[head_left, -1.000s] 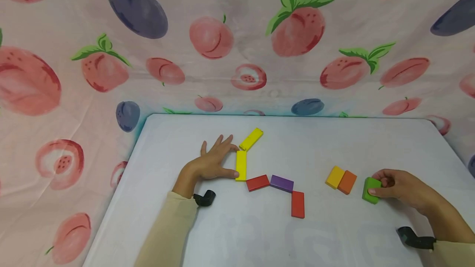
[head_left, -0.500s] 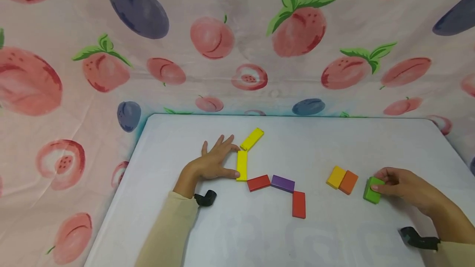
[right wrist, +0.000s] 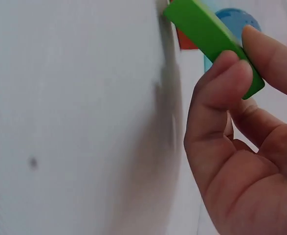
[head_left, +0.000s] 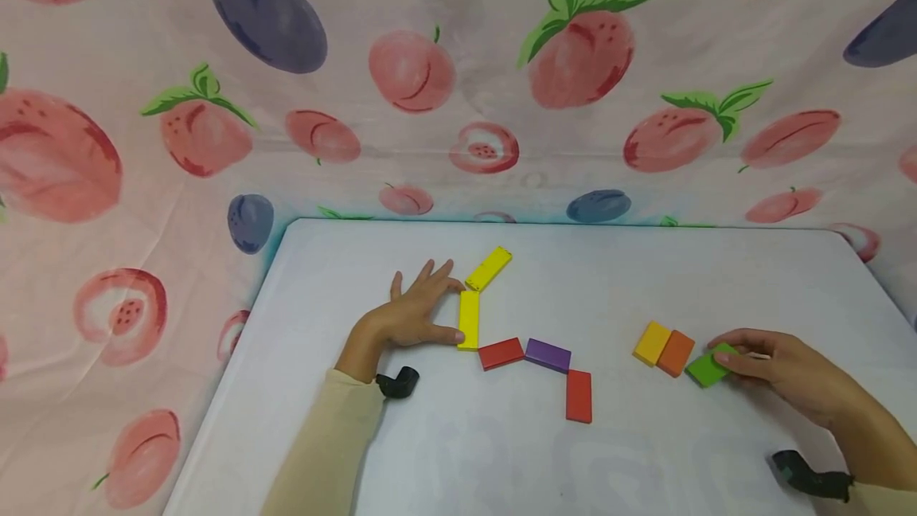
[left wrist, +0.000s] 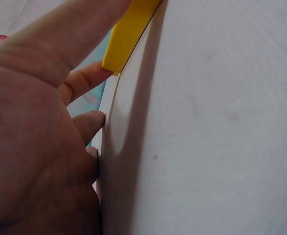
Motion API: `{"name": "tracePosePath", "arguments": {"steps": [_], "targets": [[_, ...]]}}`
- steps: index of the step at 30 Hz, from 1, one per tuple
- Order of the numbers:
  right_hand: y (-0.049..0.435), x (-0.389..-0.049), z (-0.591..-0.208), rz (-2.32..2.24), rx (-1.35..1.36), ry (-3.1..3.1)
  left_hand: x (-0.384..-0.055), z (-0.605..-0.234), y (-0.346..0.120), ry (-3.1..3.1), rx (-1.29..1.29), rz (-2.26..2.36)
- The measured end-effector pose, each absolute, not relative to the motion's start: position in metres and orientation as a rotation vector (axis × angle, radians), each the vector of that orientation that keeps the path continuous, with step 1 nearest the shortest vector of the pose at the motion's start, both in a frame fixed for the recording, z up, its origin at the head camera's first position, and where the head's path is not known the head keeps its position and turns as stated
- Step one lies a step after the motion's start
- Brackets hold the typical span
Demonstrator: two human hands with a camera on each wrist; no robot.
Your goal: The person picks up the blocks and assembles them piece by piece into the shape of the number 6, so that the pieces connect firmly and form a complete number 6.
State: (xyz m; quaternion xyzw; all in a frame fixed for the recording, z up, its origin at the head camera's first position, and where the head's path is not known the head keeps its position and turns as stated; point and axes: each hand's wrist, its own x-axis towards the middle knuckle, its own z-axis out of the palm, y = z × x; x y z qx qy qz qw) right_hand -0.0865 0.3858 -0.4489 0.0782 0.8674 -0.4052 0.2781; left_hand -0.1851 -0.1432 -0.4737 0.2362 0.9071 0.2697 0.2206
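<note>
My left hand point(head_left: 411, 310) spans a flat yellow block point(head_left: 469, 317), thumb at its near end and index finger at its far end, other fingers spread. That block's end and the index fingertip also show in the left wrist view. My right hand point(head_left: 788, 365) pinches a green block point(head_left: 705, 371) between thumb and fingers; in the right wrist view the green block point(right wrist: 202, 29) points away from the fingertips, tilted. Close to its left lie an orange block point(head_left: 676, 353) and an amber block point(head_left: 651, 342), side by side.
A second yellow block point(head_left: 489, 268) lies slanted behind the held one. A red block point(head_left: 501, 353), a purple block point(head_left: 548, 355) and another red block point(head_left: 579, 396) continue the line of blocks rightward on the white tabletop point(head_left: 458, 452). A fruit-print cloth point(head_left: 344, 189) hangs behind.
My right hand has turned the green block to a slant and brought it left, nearer the orange block. The left hand stays in place at the yellow block.
</note>
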Motion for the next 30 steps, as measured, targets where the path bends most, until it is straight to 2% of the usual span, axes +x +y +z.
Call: {"name": "tracePosePath", "arguments": {"steps": [15,30], "targets": [[0.355,-0.073,-0.442,-1.403,0.121,2.107,-0.185,-0.473,-0.143,2.502,0.653,0.748],[0.309,-0.062,-0.435,-1.41,-0.025,1.997,-0.185,-0.473,-0.143,2.503,0.658,0.744]]}}
